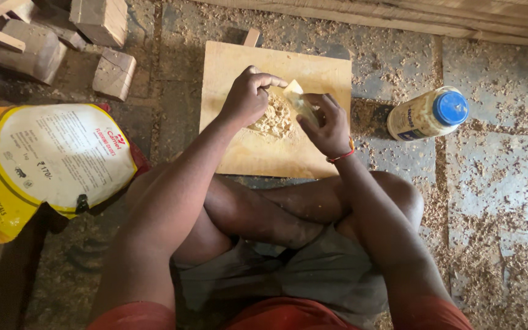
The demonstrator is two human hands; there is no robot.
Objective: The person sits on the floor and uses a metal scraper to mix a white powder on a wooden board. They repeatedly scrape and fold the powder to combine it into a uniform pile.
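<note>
Down on a square plywood board [245, 153] laid on the stone floor [490, 183]: pale, crumbly sawdust paste [274, 119], heaped in a lumpy tan mound near the centre; left hand [247, 98] curled over it, fingers together, touching the heap. Right hand [327, 125] pinched on a thin, pale scraper [298, 99], tilted above the mound; blue-capped glue bottle [428, 113] lying near, to the right.
</note>
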